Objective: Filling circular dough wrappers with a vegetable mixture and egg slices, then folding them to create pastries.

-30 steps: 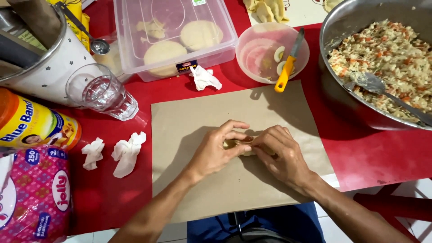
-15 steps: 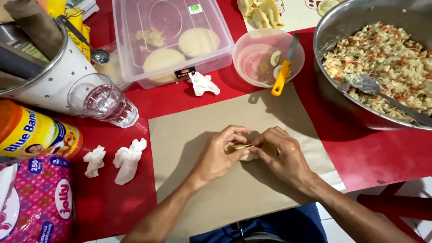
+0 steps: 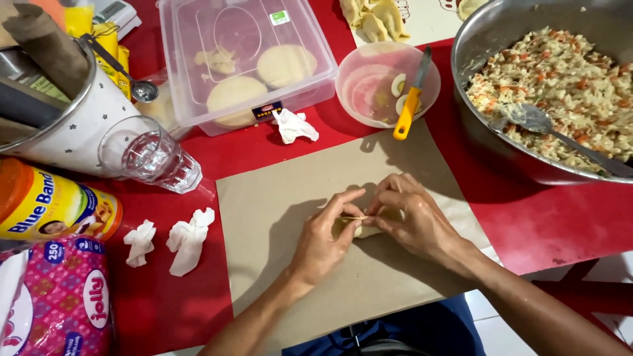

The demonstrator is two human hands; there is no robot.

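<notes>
Pinching a small pale dumpling (image 3: pixel 362 227) between them, the left hand (image 3: pixel 323 240) and right hand (image 3: pixel 412 221) meet over a brown paper sheet (image 3: pixel 277 217), fingers (image 3: pixel 343 201) clamped on the dough's edge. The paper lies on a bench (image 3: pixel 547 224) covered in red cloth. Behind it stand a clear plastic box (image 3: pixel 247 59) holding dough rounds, a pink bowl (image 3: pixel 386 82) with a yellow-handled knife (image 3: pixel 409 99) across it, and a large steel bowl (image 3: pixel 488 132) of chopped filling with a spoon (image 3: pixel 534 122) in it. A drinking glass (image 3: pixel 148 155) lies tipped at left, beside crumpled tissues (image 3: pixel 188 240), a yellow tub (image 3: pixel 53 204) and a pink tissue packet (image 3: pixel 59 303). Pale floor tile (image 3: pixel 501 336) shows below the bench edge.
</notes>
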